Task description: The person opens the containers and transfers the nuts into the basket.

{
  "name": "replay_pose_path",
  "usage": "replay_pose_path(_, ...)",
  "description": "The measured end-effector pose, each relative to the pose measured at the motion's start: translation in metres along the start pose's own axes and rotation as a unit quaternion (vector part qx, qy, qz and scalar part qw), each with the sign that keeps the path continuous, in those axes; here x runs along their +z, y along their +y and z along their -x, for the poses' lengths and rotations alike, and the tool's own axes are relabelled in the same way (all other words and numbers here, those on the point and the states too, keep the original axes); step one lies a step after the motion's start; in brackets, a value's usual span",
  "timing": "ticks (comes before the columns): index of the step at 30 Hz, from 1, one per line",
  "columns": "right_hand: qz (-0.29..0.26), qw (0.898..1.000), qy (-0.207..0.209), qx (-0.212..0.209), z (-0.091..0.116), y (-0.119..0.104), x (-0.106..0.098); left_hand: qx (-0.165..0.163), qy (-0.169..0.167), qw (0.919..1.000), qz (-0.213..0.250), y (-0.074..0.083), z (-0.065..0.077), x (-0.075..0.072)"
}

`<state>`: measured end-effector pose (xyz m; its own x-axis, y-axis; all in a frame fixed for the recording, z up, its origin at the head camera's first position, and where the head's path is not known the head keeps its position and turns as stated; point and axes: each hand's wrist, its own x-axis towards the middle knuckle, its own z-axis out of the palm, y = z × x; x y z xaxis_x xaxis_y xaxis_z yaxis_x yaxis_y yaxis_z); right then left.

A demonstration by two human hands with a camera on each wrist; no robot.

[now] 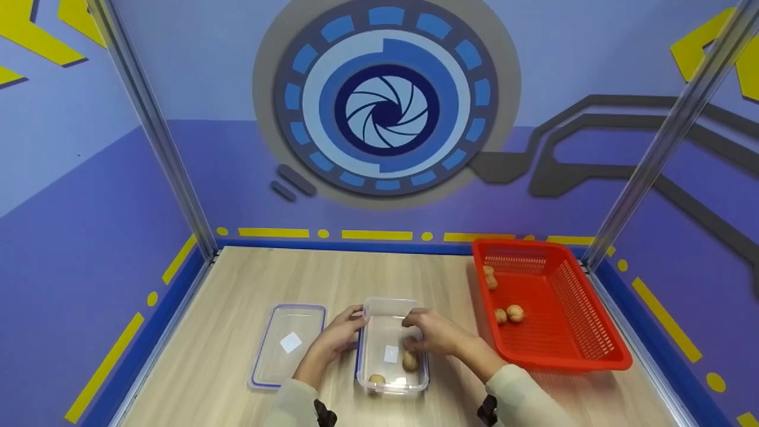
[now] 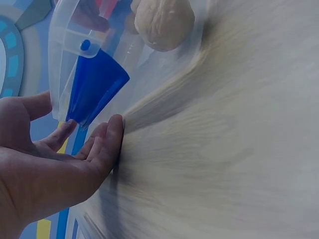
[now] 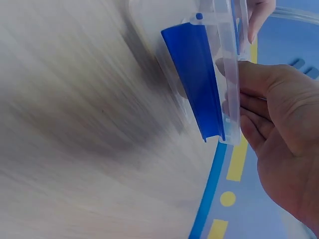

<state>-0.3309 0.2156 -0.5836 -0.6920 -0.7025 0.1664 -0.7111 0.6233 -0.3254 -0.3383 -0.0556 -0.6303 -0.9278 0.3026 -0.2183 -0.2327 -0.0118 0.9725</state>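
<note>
A clear plastic food container [image 1: 394, 388] with blue side clips stands on the table, walnuts inside. One walnut [image 1: 377, 379] lies at its near left corner, another [image 1: 410, 362] along the right wall beside a blurred brown shape. My left hand [image 1: 339, 335] holds the container's left side, thumb at the rim, fingers about the blue clip [image 2: 94, 87]. A walnut [image 2: 164, 24] shows through the wall in the left wrist view. My right hand [image 1: 442, 333] reaches over the right rim, thumb and forefinger spread apart. In the right wrist view, its fingertips pass behind the wall.
Left of the container lies its clear lid [image 1: 278, 362], blue-edged, with a white label. A red plastic basket [image 1: 566, 362] stands at the right, with several walnuts [image 1: 515, 313] along its left side. Metal posts [image 1: 157, 130] and printed walls frame the table [image 1: 249, 267].
</note>
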Motion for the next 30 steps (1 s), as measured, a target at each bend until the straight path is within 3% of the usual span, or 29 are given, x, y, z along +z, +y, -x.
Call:
replay_pose_path(8, 0.05, 0.997, -0.052, -0.002, -0.009, -0.006, -0.002, -0.002, 0.003, 1.0, -0.009, 0.001, 0.001, -0.002)
replay_pose_path(16, 0.066, 0.994, -0.086, 0.01, -0.012, -0.009, -0.005, 0.002, 0.002, 0.9999, -0.01, 0.0, 0.0, 0.0)
replay_pose_path(22, 0.097, 0.991, -0.089, -0.012, -0.014, -0.01, -0.005, 0.01, -0.005, 0.9999, 0.007, -0.002, 0.0, 0.001)
replay_pose_path(30, 0.086, 0.992, -0.095, -0.006, -0.015, -0.013, -0.004, 0.005, -0.001, 1.0, 0.005, -0.004, -0.003, -0.002)
